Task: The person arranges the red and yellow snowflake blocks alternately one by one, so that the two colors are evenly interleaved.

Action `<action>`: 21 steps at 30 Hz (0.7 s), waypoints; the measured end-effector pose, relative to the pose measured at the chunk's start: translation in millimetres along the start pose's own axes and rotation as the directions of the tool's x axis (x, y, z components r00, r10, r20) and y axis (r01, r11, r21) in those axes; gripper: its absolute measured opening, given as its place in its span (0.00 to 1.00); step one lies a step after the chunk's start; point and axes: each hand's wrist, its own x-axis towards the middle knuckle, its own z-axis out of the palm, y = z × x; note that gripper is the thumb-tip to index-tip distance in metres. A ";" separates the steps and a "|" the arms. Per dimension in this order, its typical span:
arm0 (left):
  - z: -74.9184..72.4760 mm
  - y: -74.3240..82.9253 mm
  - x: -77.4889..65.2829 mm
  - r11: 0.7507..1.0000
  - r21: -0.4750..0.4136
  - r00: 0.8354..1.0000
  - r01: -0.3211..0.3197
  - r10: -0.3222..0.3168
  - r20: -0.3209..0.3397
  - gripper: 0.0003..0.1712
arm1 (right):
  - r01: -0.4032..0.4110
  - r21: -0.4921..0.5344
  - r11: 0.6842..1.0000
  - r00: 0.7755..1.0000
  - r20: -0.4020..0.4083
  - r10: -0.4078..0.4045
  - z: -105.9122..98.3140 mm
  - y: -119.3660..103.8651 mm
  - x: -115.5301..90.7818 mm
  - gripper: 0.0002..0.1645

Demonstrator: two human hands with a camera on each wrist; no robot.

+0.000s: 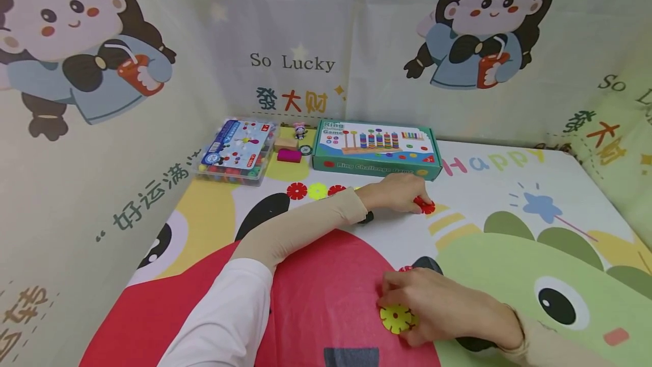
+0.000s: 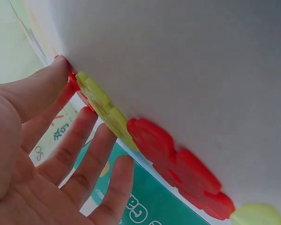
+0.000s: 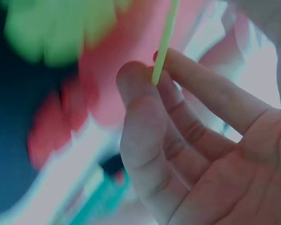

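My left hand (image 1: 399,191) pinches a red flower-shaped disc (image 1: 425,206) by its edge at the right end of a row on the table. In the left wrist view, the thumb meets the end disc and the fingers reach behind the row, beside yellow (image 2: 114,122) and red discs (image 2: 175,166). Nearer the front, my right hand (image 1: 440,307) holds a yellow flower-shaped disc (image 1: 397,319) between thumb and fingertips. The same disc shows edge-on as a thin yellow strip (image 3: 166,44) in the right wrist view. Beyond that hand, another red disc (image 1: 406,269) is mostly hidden.
A green game box (image 1: 377,169) stands right behind the row. To its left lie a clear plastic case (image 1: 236,152) of coloured parts, a magenta block (image 1: 288,156) and a small figurine (image 1: 300,131). A printed cloth hangs behind the table.
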 end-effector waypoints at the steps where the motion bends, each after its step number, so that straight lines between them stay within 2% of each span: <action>1: 0.2 0.1 0.3 1.000 0.002 1.000 0.002 -0.002 0.000 0.23 | -0.025 -0.008 1.000 1.000 -0.016 0.025 -4.7 2.4 -1.9 0.23; 4: 0.2 0.7 1.1 1.000 0.014 1.000 0.013 -0.013 0.001 0.22 | -0.120 -0.050 0.991 0.987 -0.111 0.114 -25.2 20.7 -11.6 0.23; 6: -0.1 0.7 0.8 1.000 0.017 1.000 0.022 -0.022 0.004 0.22 | -0.199 -0.074 0.977 0.965 -0.191 0.182 -40.3 42.8 -18.9 0.23; 9: -1.8 -0.9 -0.4 1.000 0.025 1.000 0.015 -0.015 -0.001 0.22 | -0.305 -0.101 0.947 0.927 -0.262 0.270 -60.7 86.0 -27.6 0.25; 12: -1.6 -3.4 -0.5 1.000 0.029 1.000 0.008 -0.007 -0.002 0.22 | -0.402 -0.104 0.910 0.892 -0.268 0.364 -70.2 127.9 -32.4 0.25; 15: 0.1 -4.0 0.8 0.999 0.037 1.000 0.012 -0.012 0.005 0.23 | -0.448 -0.077 0.891 0.875 -0.243 0.419 -68.7 158.5 -36.2 0.26; 17: 1.2 -3.2 1.6 0.999 0.034 1.000 0.011 -0.012 0.011 0.23 | -0.461 -0.049 0.886 0.868 -0.236 0.438 -64.6 169.6 -38.7 0.27; 21: 0.9 -2.7 1.7 1.000 0.024 1.000 0.011 -0.011 0.011 0.23 | -0.440 -0.017 0.898 0.872 -0.249 0.422 -58.0 177.2 -39.4 0.27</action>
